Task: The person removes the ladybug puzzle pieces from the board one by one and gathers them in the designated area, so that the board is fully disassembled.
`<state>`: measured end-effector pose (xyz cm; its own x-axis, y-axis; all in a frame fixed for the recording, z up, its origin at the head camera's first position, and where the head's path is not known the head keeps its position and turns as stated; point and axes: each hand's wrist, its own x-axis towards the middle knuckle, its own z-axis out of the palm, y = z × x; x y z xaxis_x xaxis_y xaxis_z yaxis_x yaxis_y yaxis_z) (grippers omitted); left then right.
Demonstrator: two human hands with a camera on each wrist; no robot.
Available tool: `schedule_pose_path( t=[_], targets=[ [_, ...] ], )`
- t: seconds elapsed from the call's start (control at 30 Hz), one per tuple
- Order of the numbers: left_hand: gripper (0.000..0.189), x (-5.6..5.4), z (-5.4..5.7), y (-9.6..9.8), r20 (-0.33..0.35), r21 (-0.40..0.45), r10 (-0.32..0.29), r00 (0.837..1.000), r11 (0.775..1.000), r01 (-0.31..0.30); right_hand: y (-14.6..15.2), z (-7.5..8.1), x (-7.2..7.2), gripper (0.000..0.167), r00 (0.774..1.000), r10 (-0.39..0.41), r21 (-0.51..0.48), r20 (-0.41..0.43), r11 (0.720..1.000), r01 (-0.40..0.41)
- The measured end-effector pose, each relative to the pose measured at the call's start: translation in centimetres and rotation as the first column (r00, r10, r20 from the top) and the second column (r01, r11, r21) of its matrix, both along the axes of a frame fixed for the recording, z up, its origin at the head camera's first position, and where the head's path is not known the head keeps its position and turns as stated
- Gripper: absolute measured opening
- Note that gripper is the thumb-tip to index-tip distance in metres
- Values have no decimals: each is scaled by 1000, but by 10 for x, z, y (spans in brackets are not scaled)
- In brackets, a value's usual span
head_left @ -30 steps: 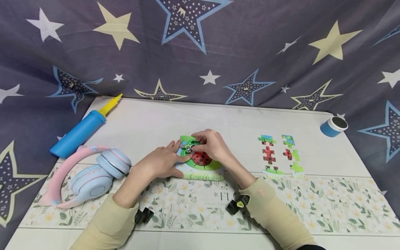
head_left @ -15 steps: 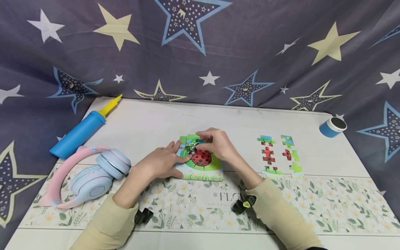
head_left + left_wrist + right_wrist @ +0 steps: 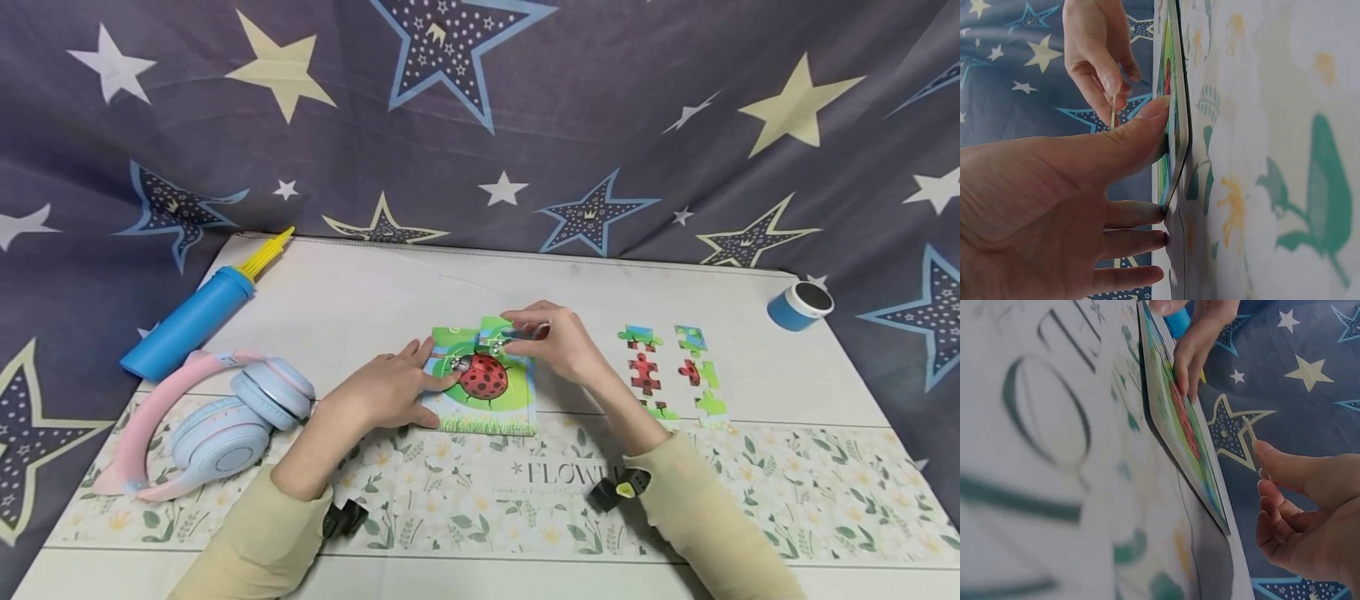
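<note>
A ladybug puzzle board (image 3: 487, 423) lies on the table in front of me. My left hand (image 3: 390, 387) rests on its left side, fingers spread and fairly straight, thumb on the picture. My right hand (image 3: 558, 337) pinches a green and blue puzzle piece (image 3: 491, 329) between thumb and fingers, over the board's upper right part. In the right wrist view the puzzle piece (image 3: 1249, 431) shows edge-on, lifted off the board (image 3: 1179, 419). The left wrist view also shows it as a thin edge beneath the right thumb. Fingers hide part of the piece.
To the right lie several loose puzzle pieces (image 3: 645, 373) in two columns. A blue jar (image 3: 798, 305) stands at the back right. Pink and blue headphones (image 3: 221, 433) and a blue hand pump (image 3: 191, 321) lie on the left. A star-printed curtain (image 3: 480, 150) hangs behind.
My right hand has moved right and lifted slightly with the piece, uncovering the ladybug and the board's upper left. The left hand has stayed on the board.
</note>
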<state>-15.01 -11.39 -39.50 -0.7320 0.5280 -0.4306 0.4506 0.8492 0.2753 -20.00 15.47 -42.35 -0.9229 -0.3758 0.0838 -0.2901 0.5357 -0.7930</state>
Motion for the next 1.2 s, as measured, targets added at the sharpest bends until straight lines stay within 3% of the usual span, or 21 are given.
schedule_pose_path(
  t=[0.5, 1.2],
  targets=[
    [69, 2, 0, -1, 4, 18, 13, 1000, 1000, -13, 30, 9, -2, 47, 999, -42, -1, -5, 999, 42],
    [70, 2, 1, -1, 2, 13, 17, 1000, 1000, -17, 79, 1, -11, 46, 999, -43, 14, 10, 999, 43]
  ],
)
